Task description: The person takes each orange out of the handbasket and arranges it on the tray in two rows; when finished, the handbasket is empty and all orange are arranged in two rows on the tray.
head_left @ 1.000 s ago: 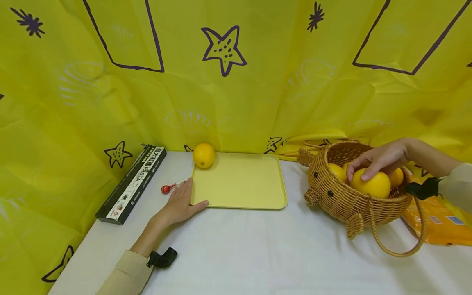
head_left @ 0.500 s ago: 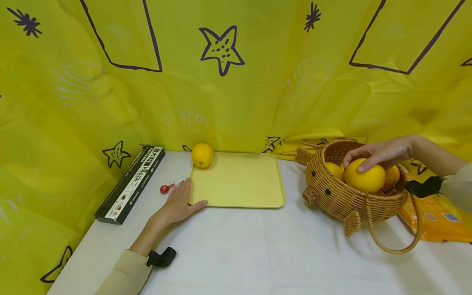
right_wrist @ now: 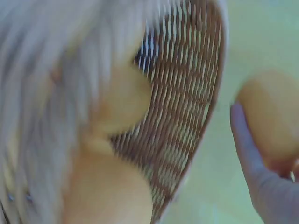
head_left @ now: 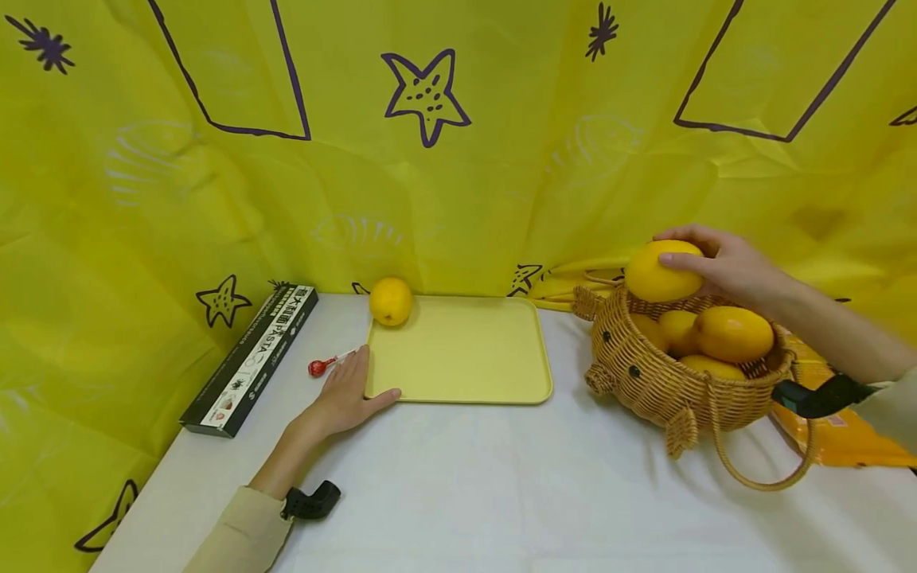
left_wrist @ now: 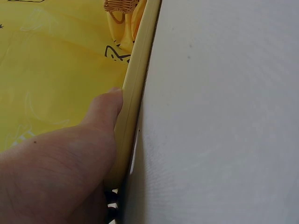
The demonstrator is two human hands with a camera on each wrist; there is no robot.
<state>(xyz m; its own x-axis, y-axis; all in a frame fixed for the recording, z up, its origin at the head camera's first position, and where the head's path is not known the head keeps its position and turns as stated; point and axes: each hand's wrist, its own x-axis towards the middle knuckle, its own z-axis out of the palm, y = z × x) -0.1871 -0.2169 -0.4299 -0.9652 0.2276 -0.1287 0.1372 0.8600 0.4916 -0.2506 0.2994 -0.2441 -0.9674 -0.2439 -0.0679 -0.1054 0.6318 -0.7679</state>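
My right hand (head_left: 731,259) grips a yellow lemon (head_left: 655,273) above the far rim of the wicker pig basket (head_left: 652,398). In the right wrist view, blurred, the thumb lies along the held lemon (right_wrist: 273,116). Several more lemons (head_left: 734,334) lie inside the basket. On the left, my left hand (head_left: 345,398) rests at the near left corner of the pale yellow tray (head_left: 466,358), fingers straight along its left side. In the left wrist view the thumb (left_wrist: 105,107) touches the tray's front edge. One round yellow fruit (head_left: 391,301) sits on the tray's far left corner.
A red lollipop (head_left: 318,368) lies left of the tray, its stick near my left fingers. Further left is a long black pasta box (head_left: 251,362). Behind and right of the basket lies an orange packet (head_left: 845,434). A yellow printed cloth (head_left: 458,199) hangs behind.
My right hand has lifted the lemon up out of the basket and moved slightly left, uncovering the other lemons. My left hand has stayed on the tray.
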